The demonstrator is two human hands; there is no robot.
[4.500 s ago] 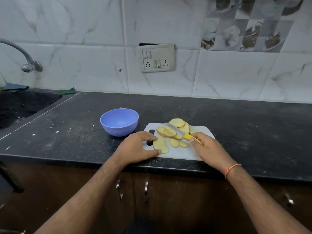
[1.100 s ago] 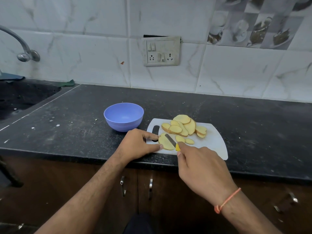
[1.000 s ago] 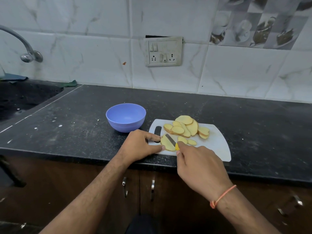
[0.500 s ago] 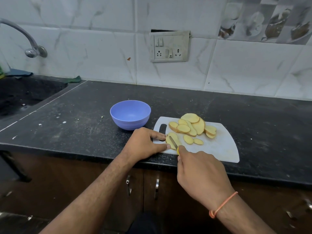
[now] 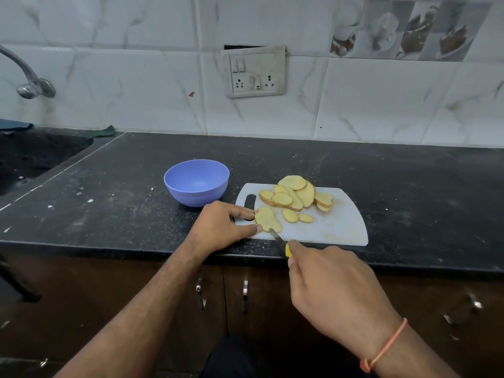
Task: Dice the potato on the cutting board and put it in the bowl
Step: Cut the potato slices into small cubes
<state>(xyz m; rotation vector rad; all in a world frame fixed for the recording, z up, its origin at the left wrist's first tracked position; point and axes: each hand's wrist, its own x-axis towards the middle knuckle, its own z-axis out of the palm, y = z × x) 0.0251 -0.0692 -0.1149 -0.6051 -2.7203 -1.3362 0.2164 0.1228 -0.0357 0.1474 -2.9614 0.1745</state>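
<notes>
A white cutting board lies near the counter's front edge. Several potato slices are piled at its back, and two small slices lie in the middle. One large slice lies at the board's left end. My left hand holds that slice in place with forefinger and thumb tips against its left edge. My right hand grips a yellow-handled knife; its blade tip touches the slice's near end. The blue bowl stands empty just left of the board.
The black counter stretches right and behind the board. A dark sink with a tap is at the far left. A switch panel sits on the tiled wall. Cabinet doors with handles are below the counter.
The knife has been drawn back toward me along the large slice, from lying across its middle to touching its near end. My left hand has stayed on the slice. The camera shifted left.
</notes>
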